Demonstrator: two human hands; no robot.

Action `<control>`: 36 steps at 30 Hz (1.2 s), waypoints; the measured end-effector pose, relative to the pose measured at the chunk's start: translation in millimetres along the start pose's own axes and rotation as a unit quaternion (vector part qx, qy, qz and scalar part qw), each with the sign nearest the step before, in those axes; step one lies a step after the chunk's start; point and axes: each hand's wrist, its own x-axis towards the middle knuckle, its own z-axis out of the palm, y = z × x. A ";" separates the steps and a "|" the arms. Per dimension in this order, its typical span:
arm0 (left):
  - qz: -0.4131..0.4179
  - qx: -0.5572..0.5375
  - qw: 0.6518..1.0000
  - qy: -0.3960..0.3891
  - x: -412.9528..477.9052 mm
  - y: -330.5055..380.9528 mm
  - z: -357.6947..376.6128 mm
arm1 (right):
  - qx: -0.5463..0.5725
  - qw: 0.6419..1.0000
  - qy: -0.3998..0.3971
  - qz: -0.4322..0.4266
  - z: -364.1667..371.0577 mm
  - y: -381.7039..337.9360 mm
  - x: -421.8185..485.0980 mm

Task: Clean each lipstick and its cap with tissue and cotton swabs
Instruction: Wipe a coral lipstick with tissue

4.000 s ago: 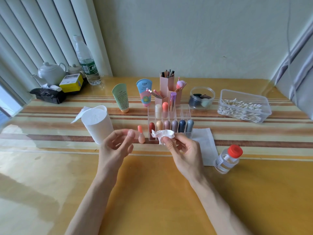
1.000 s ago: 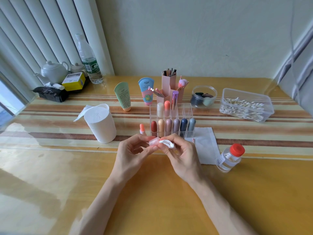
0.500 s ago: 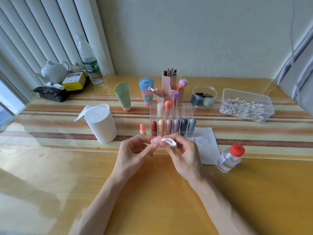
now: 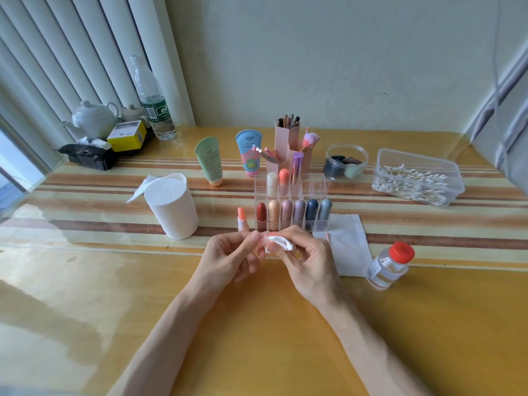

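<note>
Just in front of the clear organizer [image 4: 319, 184], both hands meet above the table [image 4: 257, 344]. The left hand [image 4: 231, 258] pinches a small pinkish cap [image 4: 264, 242], and the right hand [image 4: 304, 260] grips a wad of tissue [image 4: 281, 243] pressed against it. Six lipsticks [image 4: 286, 212] fill the organizer's front row and three stand behind. One uncapped orange lipstick [image 4: 241, 218] stands beside it. Two tubes [image 4: 210, 162] carry print too small to read.

Tissue roll [image 4: 171, 205] left of lipstick rack [image 4: 291, 207], swab box [image 4: 418, 178] right, bottle [image 4: 390, 265] nearer
</note>
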 end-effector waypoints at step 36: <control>0.034 0.040 0.998 0.022 -1.5 -0.1 8.3 | 0.062 0.994 0.043 0.074 3.1 -11.8 -0.6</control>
